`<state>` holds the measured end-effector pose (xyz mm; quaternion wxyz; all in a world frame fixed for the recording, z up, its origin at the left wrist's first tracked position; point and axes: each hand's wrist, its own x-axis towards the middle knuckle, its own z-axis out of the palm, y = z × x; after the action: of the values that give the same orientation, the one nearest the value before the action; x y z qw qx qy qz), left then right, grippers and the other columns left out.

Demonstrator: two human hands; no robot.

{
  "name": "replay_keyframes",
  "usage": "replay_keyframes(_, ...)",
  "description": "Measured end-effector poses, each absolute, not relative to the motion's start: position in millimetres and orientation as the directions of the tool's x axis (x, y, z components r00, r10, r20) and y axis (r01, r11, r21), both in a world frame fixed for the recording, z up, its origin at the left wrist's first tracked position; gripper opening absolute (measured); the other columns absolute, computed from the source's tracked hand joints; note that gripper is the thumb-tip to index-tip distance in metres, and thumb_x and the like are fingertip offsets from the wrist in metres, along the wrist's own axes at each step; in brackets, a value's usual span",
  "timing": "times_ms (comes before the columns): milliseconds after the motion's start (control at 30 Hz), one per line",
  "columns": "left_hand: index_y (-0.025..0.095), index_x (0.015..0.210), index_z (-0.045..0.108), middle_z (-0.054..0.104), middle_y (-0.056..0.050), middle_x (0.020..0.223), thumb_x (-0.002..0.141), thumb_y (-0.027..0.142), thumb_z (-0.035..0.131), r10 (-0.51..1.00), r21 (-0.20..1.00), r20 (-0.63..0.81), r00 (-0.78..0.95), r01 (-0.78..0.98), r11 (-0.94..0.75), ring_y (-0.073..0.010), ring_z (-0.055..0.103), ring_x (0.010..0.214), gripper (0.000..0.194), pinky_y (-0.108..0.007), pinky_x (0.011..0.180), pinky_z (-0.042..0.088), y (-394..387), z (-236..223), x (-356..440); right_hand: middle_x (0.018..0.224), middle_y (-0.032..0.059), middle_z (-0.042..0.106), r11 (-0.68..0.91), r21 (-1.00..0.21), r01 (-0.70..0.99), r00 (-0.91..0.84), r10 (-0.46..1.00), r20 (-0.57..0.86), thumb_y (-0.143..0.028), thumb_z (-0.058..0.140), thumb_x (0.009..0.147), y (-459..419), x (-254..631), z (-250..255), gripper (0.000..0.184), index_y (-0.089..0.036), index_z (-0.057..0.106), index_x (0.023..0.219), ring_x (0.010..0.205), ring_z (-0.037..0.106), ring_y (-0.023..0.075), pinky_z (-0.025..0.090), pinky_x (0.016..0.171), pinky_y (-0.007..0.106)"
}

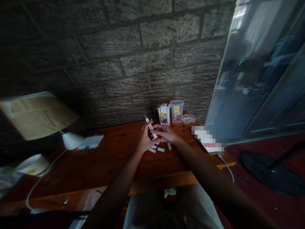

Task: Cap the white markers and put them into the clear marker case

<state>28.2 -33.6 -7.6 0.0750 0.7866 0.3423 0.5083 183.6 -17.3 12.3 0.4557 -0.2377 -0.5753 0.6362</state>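
A white marker with a greyish end pointing up and to the left is held above the table. My left hand is closed around it from the left. From the right, my right hand reaches in with curled fingers at the marker's lower half. Just under my hands lie several short white marker caps with coloured ends, among them a yellow-ended cap and a green-ended cap. Part of this group is hidden behind my fingers.
Behind my hands stand a clear box packed with markers, a second clear box and a small clear lid. To the left are a lamp, a flat pack of pens and a paper bowl. A cable trails off the table's right end.
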Motion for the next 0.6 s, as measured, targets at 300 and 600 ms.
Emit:
replay_keyframes(300, 0.023, 0.146, 0.025, 0.063, -0.012, 0.116, 0.094, 0.043, 0.048, 0.792, 0.757, 0.609, 0.038, 0.270, -0.595, -0.0176, 0.064, 0.099, 0.060, -0.030, 0.078, 0.054, -28.4, -12.4, 28.5, 0.070, -0.0007, 0.066, -0.061, -0.890, -0.452, -0.381, 0.915, 0.130, -0.032, 0.074, 0.066, -5.9, 185.1, 3.1, 0.025, -0.017, 0.064, 0.082, 0.056, 0.057, 0.0092, 0.045, 0.053, 0.021)
replay_keyframes(600, 0.018, 0.117, 0.055, 0.070, -0.005, 0.082, 0.094, 0.043, 0.048, 0.799, 0.731, 0.601, 0.020, 0.392, -0.559, -0.0141, 0.066, 0.075, 0.035, -0.027, 0.074, 0.051, -25.6, -12.5, 25.6, 0.049, -0.0096, 0.038, -0.125, -0.877, -0.465, -0.360, 0.931, 0.058, -0.062, 0.060, 0.074, -10.6, 186.2, 13.3, 0.046, -0.019, 0.058, 0.089, 0.037, 0.023, 0.0037, 0.012, 0.038, 0.019)
